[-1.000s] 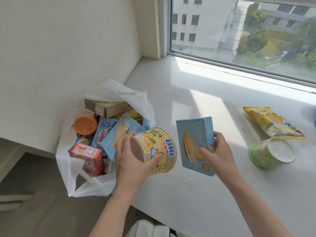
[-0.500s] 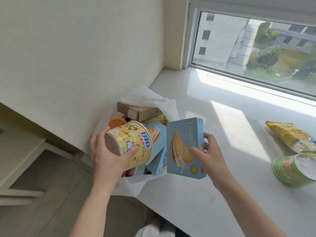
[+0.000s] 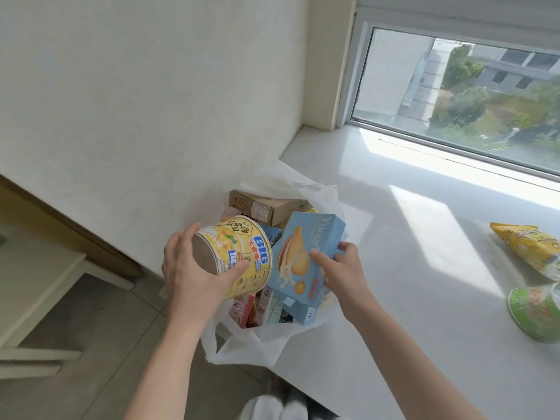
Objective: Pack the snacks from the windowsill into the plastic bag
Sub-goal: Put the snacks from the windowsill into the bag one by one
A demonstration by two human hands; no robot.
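Though sideways, yellow cup point(image 3: 242, 241), blue lettering.

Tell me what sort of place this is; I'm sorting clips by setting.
Probably an upper-floor room in a home or dormitory: a deep white windowsill, a window looking down on buildings and trees, and a tiled floor.

Centre frame: your left hand point(image 3: 194, 277) holds a tub point(image 3: 239, 256) on its side above the plastic bag point(image 3: 251, 344), and your right hand point(image 3: 342, 268), just right of it, holds a biscuit box point(image 3: 306, 253) over the same opening. The bag sits at the windowsill's point(image 3: 409, 268) left edge, below the wall point(image 3: 151, 101) — a cardboard box point(image 3: 266, 206) lies at the back of its heap. At far right, on the sill, a snack pouch point(image 3: 533, 247) lies above a tipped cup point(image 3: 536, 310). The window point(image 3: 454, 95) fills the upper right.
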